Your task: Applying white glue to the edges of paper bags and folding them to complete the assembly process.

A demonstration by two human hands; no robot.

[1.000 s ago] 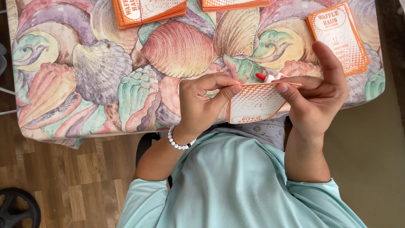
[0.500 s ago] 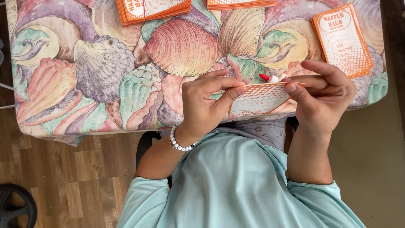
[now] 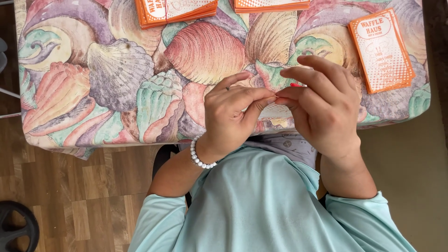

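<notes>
On the shell-patterned tablecloth (image 3: 116, 70) lie orange paper stacks (image 3: 175, 9). The left hand (image 3: 231, 119) and right hand (image 3: 322, 105) meet above its edge, fingertips pinching what seems an orange-white paper sleeve (image 3: 276, 111), mostly hidden between them.

Three stacks of orange cards (image 3: 381, 50) lie on one shell-patterned table (image 3: 93, 79); two hands (image 3: 280, 109) meet.

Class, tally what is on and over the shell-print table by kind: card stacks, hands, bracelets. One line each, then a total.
Orange card stacks: 3
Hands, left hand and right hand: 2
Bead bracelet: 1
Total: 6
</notes>
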